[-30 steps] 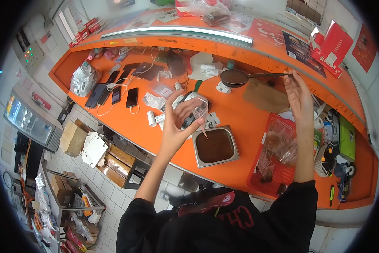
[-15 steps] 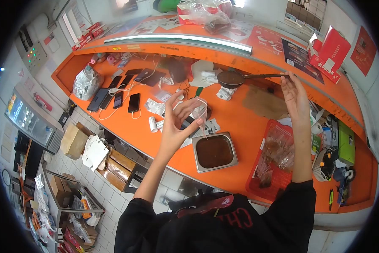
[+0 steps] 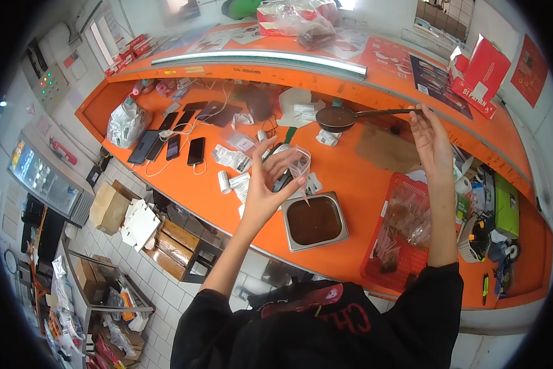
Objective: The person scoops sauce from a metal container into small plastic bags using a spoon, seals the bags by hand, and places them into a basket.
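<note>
Orange counter point(image 3: 359, 190) is stretching across the middle of the frame, with a tiled floor point(image 3: 166, 301) showing at lower left and a glass-front refrigerator point(image 3: 43, 175) standing at far left. Phones point(image 3: 196, 150) are lying on the counter at left of centre among white cables, and small paper rolls point(image 3: 223, 182) are lying nearer the middle.

At the centre, the left hand point(image 3: 269, 194) is holding a clear plastic bag point(image 3: 299, 162) between thumb and curved fingers, which are partly spreading; the exact fingertip contact is partly hidden. The bag's narrow lower corner is pointing down at the far edge of a metal container point(image 3: 346, 226), which is holding brown liquid point(image 3: 315, 222). Whether the corner is touching the rim, I cannot tell.

At upper right of centre, the right hand point(image 3: 433, 140) is pinching the handle end of a ladle point(image 3: 336, 118), its fingers staying close together near the tips. The ladle's round, dark bowl is hanging above the counter, beyond the container. A red basket point(image 3: 405, 270) with clear packets point(image 3: 405, 206) is sitting at lower right, beside the right forearm.
</note>
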